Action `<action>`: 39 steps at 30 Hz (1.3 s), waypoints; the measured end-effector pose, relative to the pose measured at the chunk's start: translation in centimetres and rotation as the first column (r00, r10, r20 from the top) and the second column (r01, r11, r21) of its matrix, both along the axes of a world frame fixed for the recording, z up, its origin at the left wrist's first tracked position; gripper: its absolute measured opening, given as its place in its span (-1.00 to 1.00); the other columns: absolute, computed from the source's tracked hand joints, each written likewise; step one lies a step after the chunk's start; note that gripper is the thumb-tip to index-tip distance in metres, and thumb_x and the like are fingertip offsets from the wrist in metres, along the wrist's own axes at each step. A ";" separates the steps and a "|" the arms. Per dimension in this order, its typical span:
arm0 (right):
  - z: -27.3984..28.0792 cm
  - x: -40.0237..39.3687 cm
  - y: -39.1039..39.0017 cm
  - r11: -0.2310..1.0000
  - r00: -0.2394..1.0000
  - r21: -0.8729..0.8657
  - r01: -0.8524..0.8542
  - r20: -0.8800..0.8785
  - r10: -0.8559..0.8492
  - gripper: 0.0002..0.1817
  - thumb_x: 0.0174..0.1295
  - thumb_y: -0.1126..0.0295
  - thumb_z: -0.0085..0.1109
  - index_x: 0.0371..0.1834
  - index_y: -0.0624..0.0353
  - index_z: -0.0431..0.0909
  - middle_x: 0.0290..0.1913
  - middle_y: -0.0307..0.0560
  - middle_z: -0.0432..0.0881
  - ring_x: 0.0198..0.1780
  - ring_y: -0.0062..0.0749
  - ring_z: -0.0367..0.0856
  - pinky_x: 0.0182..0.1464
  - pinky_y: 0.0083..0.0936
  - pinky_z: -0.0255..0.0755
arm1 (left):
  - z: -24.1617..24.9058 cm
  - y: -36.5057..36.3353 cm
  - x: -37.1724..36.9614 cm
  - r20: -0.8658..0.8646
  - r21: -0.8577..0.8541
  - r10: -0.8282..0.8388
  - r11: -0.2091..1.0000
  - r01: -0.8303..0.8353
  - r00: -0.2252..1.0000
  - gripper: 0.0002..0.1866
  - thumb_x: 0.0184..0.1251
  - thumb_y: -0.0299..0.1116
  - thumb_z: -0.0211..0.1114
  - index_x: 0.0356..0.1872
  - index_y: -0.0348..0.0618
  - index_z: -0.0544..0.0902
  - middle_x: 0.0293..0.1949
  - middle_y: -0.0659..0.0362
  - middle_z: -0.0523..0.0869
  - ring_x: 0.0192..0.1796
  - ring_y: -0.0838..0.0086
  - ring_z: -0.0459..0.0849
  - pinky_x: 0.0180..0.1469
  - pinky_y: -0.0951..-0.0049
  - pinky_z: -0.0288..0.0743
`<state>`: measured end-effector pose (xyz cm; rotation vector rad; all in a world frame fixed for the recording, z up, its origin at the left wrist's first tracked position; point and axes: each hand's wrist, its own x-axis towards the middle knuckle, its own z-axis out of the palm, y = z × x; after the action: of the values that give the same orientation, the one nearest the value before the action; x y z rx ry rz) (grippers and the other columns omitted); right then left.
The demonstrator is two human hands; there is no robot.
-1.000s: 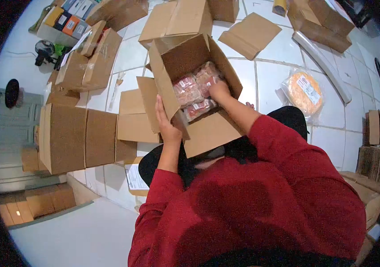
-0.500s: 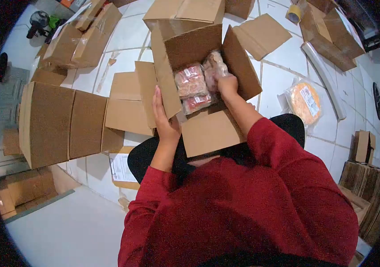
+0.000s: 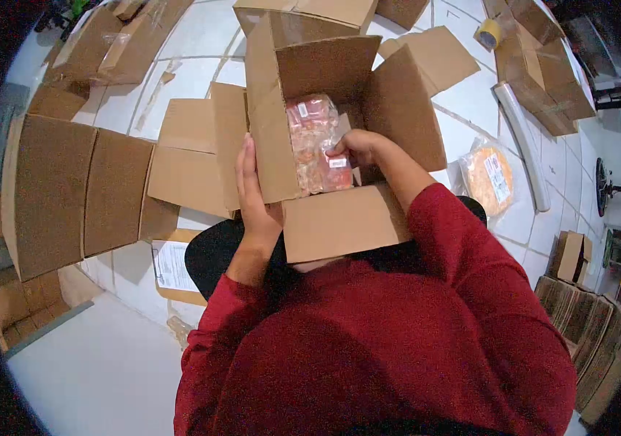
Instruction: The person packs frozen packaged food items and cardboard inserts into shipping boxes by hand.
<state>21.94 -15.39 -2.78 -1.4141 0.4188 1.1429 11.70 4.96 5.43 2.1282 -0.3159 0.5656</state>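
An open cardboard box stands in front of me with its flaps up. Inside lie several clear plastic food packets with red and white labels, stacked on the left side. My right hand reaches into the box, its thumb and fingers closed on the edge of a red-labelled packet near the front. What the packet holds is hard to make out. My left hand lies with fingers stretched out along the outside of the box's left flap.
To the right, a round orange-coloured pack in clear plastic lies on the white tiles beside a long plastic roll. A tape roll sits farther back. Closed cartons and a clipboard with paper are at left. Flattened cardboard is stacked right.
My right hand has moved from the box's right rear toward the front middle, and the packets sit differently inside. My left hand stays against the flap. The view has shifted slightly.
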 end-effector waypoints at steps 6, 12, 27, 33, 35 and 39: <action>0.3 -0.1 0.6 1.000 0.998 -0.008 0.019 -0.051 -0.019 -0.73 -0.01 0.40 0.17 -0.27 0.31 0.42 -0.41 -0.11 0.53 -0.33 -0.31 0.51 -0.17 -0.33 0.36 | 0.3 0.1 -0.2 -0.070 0.044 0.041 0.998 -0.038 0.997 -0.34 0.21 -0.02 -0.07 0.16 -0.35 0.09 0.19 -0.07 0.16 0.25 0.18 0.11 0.23 0.30 -0.06; -0.2 0.0 0.7 0.856 0.837 -0.372 -0.359 0.277 0.472 -0.62 -0.07 0.36 0.23 -0.22 0.36 0.38 -0.32 -0.06 0.51 -0.22 -0.27 0.47 -0.17 -0.35 0.38 | -0.5 0.3 -0.3 -0.092 -0.045 0.009 0.999 -0.014 0.996 -0.38 0.09 -0.41 0.08 0.19 -0.27 0.08 0.17 -0.07 0.19 0.20 0.12 0.18 0.21 0.30 0.04; -3.3 6.2 2.3 0.950 0.859 -0.312 -0.025 0.479 0.180 -0.76 -0.17 0.27 0.27 -0.47 0.18 0.57 -0.51 -0.11 0.56 -0.54 -0.37 0.43 -0.41 -0.41 0.38 | -1.2 0.8 -0.1 -0.101 -0.068 0.032 0.997 -0.039 0.994 -0.41 0.12 -0.34 0.06 0.19 -0.25 0.09 0.17 -0.09 0.18 0.19 0.14 0.19 0.20 0.30 0.04; 2.9 8.1 3.0 0.519 0.382 -0.848 -0.106 0.448 0.808 -0.80 -0.11 0.31 0.13 -0.43 0.16 0.57 -0.42 -0.03 0.59 -0.36 -0.22 0.57 -0.26 -0.27 0.44 | -0.1 0.1 0.2 -0.105 -0.170 -0.021 0.985 0.003 0.994 -0.40 0.13 -0.29 0.06 0.18 -0.28 0.09 0.16 -0.09 0.19 0.19 0.13 0.19 0.20 0.29 0.03; 0.7 6.0 4.1 0.420 0.280 -0.885 0.202 0.463 0.841 -0.61 -0.10 0.28 0.09 -0.13 0.09 0.44 -0.19 -0.07 0.50 -0.11 -0.11 0.44 -0.05 -0.14 0.30 | 0.5 0.2 0.1 -0.059 -0.050 0.014 0.999 -0.017 0.998 -0.40 0.13 -0.29 0.06 0.18 -0.29 0.10 0.16 -0.09 0.20 0.19 0.13 0.19 0.20 0.29 0.03; 2.0 1.0 3.5 0.517 0.477 -0.855 -0.050 0.434 0.764 -0.47 -0.05 0.31 0.02 0.10 -0.18 0.25 0.13 -0.13 0.23 0.11 -0.03 0.21 0.05 -0.02 0.17 | -0.4 1.1 -0.1 -0.143 -0.051 0.061 0.996 -0.069 0.988 -0.40 0.12 -0.30 0.07 0.17 -0.29 0.11 0.16 -0.09 0.20 0.18 0.12 0.20 0.20 0.30 0.04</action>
<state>22.92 -11.91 -0.81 -2.7850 -0.2442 0.5575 11.58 6.07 5.01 2.1175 -0.1506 0.4528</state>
